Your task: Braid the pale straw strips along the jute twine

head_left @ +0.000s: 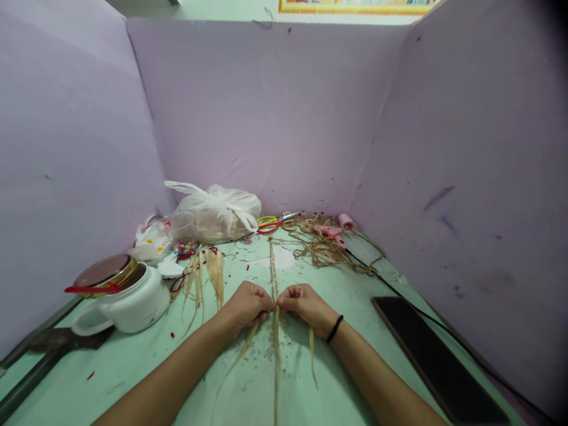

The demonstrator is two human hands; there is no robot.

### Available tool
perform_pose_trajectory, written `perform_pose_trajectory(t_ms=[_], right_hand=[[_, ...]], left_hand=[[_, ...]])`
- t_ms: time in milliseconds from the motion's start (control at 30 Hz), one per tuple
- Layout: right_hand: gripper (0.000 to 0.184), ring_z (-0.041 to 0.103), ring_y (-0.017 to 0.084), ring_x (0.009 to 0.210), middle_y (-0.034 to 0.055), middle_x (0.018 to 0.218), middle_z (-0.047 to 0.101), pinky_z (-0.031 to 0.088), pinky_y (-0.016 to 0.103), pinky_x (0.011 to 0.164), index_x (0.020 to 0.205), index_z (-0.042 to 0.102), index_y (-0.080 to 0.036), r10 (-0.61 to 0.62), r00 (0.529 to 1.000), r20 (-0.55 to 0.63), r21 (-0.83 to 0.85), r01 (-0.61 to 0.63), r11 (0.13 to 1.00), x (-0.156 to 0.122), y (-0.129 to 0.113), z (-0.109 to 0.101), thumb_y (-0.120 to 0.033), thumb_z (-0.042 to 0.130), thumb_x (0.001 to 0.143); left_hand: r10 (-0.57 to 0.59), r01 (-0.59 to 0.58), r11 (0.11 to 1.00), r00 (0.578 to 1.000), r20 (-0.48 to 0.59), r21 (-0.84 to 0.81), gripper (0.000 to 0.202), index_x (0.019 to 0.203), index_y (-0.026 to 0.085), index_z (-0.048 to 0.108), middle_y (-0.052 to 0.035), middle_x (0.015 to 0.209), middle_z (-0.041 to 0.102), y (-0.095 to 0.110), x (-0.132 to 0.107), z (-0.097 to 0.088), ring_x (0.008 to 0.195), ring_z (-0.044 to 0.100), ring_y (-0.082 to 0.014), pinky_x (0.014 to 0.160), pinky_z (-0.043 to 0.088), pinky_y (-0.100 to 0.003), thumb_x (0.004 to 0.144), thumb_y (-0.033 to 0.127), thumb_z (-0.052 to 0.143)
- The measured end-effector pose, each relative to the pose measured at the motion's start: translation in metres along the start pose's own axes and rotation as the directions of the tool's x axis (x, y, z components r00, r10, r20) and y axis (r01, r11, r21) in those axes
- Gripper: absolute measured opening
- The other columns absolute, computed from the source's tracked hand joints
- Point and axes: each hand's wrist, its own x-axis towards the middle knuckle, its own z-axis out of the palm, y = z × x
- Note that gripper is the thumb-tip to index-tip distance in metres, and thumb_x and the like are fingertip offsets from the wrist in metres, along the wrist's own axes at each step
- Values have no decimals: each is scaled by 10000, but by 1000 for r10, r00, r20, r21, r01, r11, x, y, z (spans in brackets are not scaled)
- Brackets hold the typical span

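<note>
A thin braid of pale straw runs away from me across the green table. My left hand and my right hand are closed, knuckles up, and meet at the braid's near end. Each pinches loose straw strands that trail from the hands toward me. My right wrist wears a black band.
A white mug with a tin on it stands at the left, loose straw beside it. At the back lie a white plastic bag, red and yellow scissors and tangled twine. A dark phone lies at the right. Lilac partitions wall three sides.
</note>
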Motion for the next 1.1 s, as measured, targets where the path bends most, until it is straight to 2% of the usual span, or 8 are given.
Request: perform_pose_trajectory(t_ms=[100, 200, 300, 400, 467, 600, 900, 1100], right_hand=[[71, 227, 25, 347, -63, 359, 405, 116, 214, 389, 497, 531, -125, 6, 1000, -4, 31, -6, 999, -1, -1, 2, -143, 552, 562], [48, 227, 22, 332, -71, 361, 408, 114, 209, 377, 530, 522, -133, 39, 999, -26, 91, -36, 995, -2, -3, 4, -145, 558, 559], [60, 226, 21, 326, -83, 344, 370, 110, 204, 371, 536, 515, -135, 50, 999, -11, 108, -48, 993, -3, -4, 4, -152, 570, 555], [103, 220, 18, 325, -85, 341, 354, 112, 200, 371, 531, 513, -134, 40, 998, 55, 146, -48, 988, -4, -3, 2, -195, 592, 555], [142, 238, 18, 330, -77, 354, 378, 127, 196, 373, 530, 514, -132, 28, 995, 101, 174, -45, 984, -3, -2, 1, -233, 612, 547], [154, 324, 32, 368, -37, 459, 518, 166, 188, 382, 599, 538, -134, 7, 992, 125, 199, -31, 979, -1, 1, -1, -227, 631, 519], [46, 389, 60, 435, -19, 467, 541, 275, 191, 441, 532, 549, -133, -187, 982, 26, -185, 189, 964, 7, 11, 0, -111, 571, 567], [62, 334, 43, 378, -37, 421, 502, 242, 185, 397, 539, 570, -127, -75, 997, 31, -234, 80, 969, 0, -2, -14, -131, 563, 601]], left_hand=[[126, -101, 965, 988, -89, 243, 203, 454, 143, 495, 26, 381, 408, 0, -8, 14, 364, 304, -62, 405, 198, -216, 639, 224, 488], [308, -189, 847, 937, -167, 498, 199, 482, 136, 528, 5, 465, 467, -3, -17, 28, 462, 380, -80, 471, 217, -217, 658, 186, 451], [364, -203, 793, 914, -179, 574, 222, 490, 143, 541, 0, 481, 478, -3, -20, 30, 473, 392, -85, 474, 204, -220, 679, 216, 451], [309, -172, 897, 903, -299, 408, 267, 483, 145, 536, 7, 444, 461, 3, -16, 20, 440, 395, -85, 441, 223, -209, 685, 317, 499], [155, -105, 982, 924, -349, 156, 218, 567, 144, 572, 18, 433, 468, 7, -12, 14, 389, 393, -83, 402, 239, -202, 671, 328, 519], [-60, 45, 960, 997, -43, -276, 157, 598, 123, 571, 1, 478, 528, 8, -6, 13, 330, 393, -72, 325, 246, -192, 607, 279, 565], [-66, 42, 985, 988, -140, -169, 102, 441, 141, 473, 62, 306, 340, 3, 2, 12, 258, 221, -34, 308, 123, -185, 541, 134, 494], [-93, 50, 961, 984, -151, -271, 45, 503, 129, 520, 73, 325, 332, 5, 0, 13, 305, 217, -28, 347, 125, -184, 547, 137, 522]])
